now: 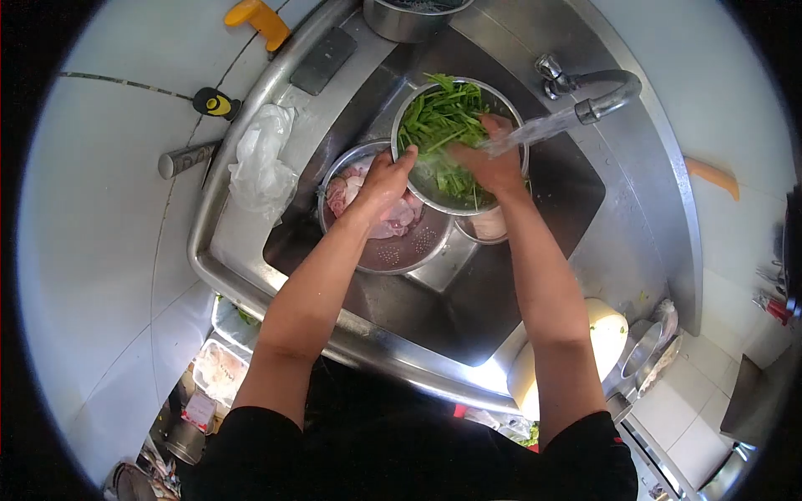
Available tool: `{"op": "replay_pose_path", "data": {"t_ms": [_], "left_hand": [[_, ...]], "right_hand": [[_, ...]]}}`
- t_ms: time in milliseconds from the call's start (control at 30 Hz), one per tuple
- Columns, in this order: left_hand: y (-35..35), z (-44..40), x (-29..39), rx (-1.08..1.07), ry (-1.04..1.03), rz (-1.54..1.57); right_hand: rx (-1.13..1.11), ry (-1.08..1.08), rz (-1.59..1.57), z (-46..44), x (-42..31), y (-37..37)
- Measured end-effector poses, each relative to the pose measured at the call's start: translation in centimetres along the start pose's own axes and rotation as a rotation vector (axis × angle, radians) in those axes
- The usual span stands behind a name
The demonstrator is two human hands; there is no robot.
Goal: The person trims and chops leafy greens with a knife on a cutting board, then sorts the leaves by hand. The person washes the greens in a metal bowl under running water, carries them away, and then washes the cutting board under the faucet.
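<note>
One metal bowl (424, 177) of cut greens (439, 117) sits over the sink (555, 192), between the fingers of both hands. The left hand (384, 188) grips its near-left rim, thumb over the edge. The right hand (499, 167) is inside among the greens; spray and leaves hide its fingertips, so I cannot tell whether they are closed on anything. The pieces are too many to count.

One stream of water (539, 129) falls onto the right fingers from a single tap (603, 96), up and to their right. Below the left fingers is one perforated metal colander (418, 250) with several pieces of raw meat (397, 219), partly covered by the left hand and the bowl. One smaller vessel (480, 240) shows beneath the right wrist, mostly hidden.

Farther left of the left fingers lie one crumpled plastic bag (263, 159) and, beyond it, one dark slab (324, 60). One pot (405, 25) stands past the fingers of both hands. Three handled tools (215, 103) show at far left, one orange handle (714, 177) at far right. One thick pale-yellow round (607, 328) is behind the right fingers, partly blocked by the forearm.
</note>
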State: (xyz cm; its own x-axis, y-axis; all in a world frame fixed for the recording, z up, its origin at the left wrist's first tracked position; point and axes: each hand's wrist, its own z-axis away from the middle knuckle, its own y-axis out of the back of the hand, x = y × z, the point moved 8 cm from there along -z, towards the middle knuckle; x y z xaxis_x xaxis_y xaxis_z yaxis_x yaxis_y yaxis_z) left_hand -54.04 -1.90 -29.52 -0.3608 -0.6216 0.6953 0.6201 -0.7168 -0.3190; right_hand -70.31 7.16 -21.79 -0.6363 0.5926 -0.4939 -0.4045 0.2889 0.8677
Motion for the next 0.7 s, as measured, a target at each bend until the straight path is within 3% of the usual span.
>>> {"op": "replay_pose_path", "data": {"t_ms": [67, 133, 167, 233, 333, 433, 467, 533, 633, 700], "left_hand": [[0.3, -0.2, -0.1, 0.010, 0.003, -0.015], [0.3, -0.3, 0.0, 0.020, 0.007, -0.032], [0.2, -0.3, 0.1, 0.013, -0.013, -0.032], [0.4, -0.6, 0.0, 0.008, -0.033, -0.031], [0.5, -1.1, -0.3, 0.035, -0.081, -0.035], [0.7, -1.3, -0.9, 0.046, -0.074, 0.029], [1.2, -1.3, -1.2, 0.065, -0.042, -0.010], [2.0, -1.3, -1.5, 0.084, -0.011, -0.046], [2.3, -0.8, -1.3, 0.067, 0.030, -0.040], [1.9, -1.4, -1.6, 0.046, 0.038, -0.065]], "right_hand": [[-0.056, -0.036, -0.076, -0.3, 1.0, -0.2], [0.085, -0.251, -0.186, -0.1, 3.2, 0.2], [0.083, -0.251, -0.186, -0.1, 3.6, 0.4], [-0.007, -0.244, -0.504, -0.5, 0.8, 1.9], [-0.026, -0.354, -0.648, 0.0, -1.4, 2.8], [-0.117, -0.284, -0.422, 0.3, -1.0, 1.9], [-0.118, -0.285, -0.419, 0.3, -0.5, 2.3], [-0.324, -0.328, -0.507, 0.3, -0.1, 2.1], [-0.328, -0.317, -0.290, 0.1, 3.9, -1.5], [-0.320, -0.382, -0.430, 0.7, 4.1, -3.3]]}}
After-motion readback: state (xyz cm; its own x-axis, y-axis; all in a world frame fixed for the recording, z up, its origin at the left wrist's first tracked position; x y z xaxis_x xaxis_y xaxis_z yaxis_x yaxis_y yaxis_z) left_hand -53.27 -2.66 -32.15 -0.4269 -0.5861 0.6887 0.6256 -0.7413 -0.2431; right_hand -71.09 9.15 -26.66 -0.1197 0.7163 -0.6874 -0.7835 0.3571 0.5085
